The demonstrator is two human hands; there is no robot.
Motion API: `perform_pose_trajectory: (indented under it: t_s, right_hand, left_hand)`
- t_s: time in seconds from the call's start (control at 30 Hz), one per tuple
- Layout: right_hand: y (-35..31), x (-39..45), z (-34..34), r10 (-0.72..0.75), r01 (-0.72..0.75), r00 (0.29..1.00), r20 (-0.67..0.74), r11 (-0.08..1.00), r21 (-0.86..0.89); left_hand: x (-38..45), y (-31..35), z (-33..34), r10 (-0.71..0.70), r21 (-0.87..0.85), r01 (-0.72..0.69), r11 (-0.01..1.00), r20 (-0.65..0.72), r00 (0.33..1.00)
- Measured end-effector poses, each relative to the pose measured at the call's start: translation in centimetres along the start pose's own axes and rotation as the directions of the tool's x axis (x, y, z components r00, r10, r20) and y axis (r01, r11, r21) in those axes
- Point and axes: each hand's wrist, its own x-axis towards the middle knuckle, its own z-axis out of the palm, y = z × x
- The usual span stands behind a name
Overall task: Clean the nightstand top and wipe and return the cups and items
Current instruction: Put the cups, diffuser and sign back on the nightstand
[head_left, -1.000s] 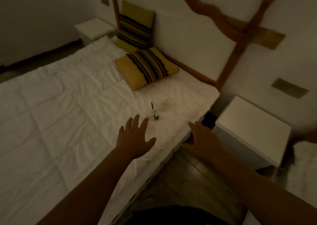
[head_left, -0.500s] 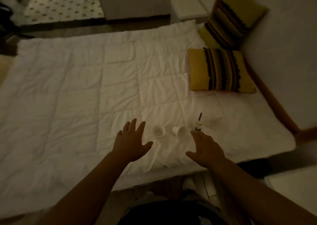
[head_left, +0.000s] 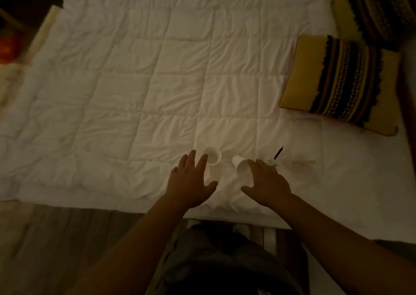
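Head view, dim light: white quilted bed cover (head_left: pixel 157 81) lying across most of the frame, person standing at its near edge, both bare forearms reaching forward over it. Left hand (head_left: pixel 191 182) hovering palm down, fingers straight and spread, grasping nothing; fingertips sitting just beside left cup (head_left: pixel 212 156), a white cup lying on the cover with its mouth facing the camera. Right hand (head_left: pixel 267 183) likewise released and spread, grasping nothing, its index finger lying just beside right cup (head_left: pixel 240 167), a white cup tipped on its side. Whether either hand is touching its cup cannot be told. Small dark stick-like item (head_left: pixel 278 152) resting on the cover just beyond the right hand, detail too small to tell. Two yellow striped pillows (head_left: pixel 342 83) sitting at upper right
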Motion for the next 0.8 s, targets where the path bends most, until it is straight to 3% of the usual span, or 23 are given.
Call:
perform_pose_trajectory:
  t_s: [0.3,0.57,0.8]
  right_hand:
    - [1.7,6.8,8.2,0.150,-0.164,0.985,0.088,0.969,0.185]
    - [3.3,13.9,17.9,0.306,-0.254,0.948,-0.090,0.895,0.367]
    - [4.5,17.4,20.1,0.256,-0.108,0.928,-0.270,0.880,0.463]
  left_hand:
    - [8.0,-0.4,7.4,0.062,-0.014,-0.062,0.998,0.050,0.997]
    - [16.8,-2.0,17.6,0.032,-0.030,-0.033,0.999,-0.018,0.999]
    - [19.6,-2.9,21.3,0.090,-0.102,-0.098,0.990,-0.085,0.992]
